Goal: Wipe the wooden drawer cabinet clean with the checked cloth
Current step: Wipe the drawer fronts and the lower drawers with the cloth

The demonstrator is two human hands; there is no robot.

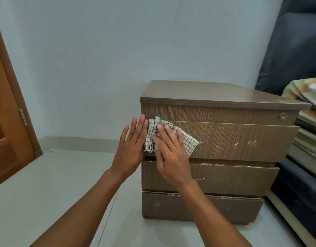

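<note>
Wooden drawer cabinet point(242, 139) front, checked cloth point(187, 142) flat under right hand point(169, 157)

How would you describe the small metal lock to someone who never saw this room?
Find the brown wooden drawer cabinet before the pale wall. Along its topmost front panel, just under the top board, go to the right end. The lock is the only round, shiny metal piece there.

- Soft, even light is given; a mild sheen is seen atop the cabinet point(224, 93).
- Left of the cabinet, the door point(7, 122) is bowed by lens distortion.
</note>
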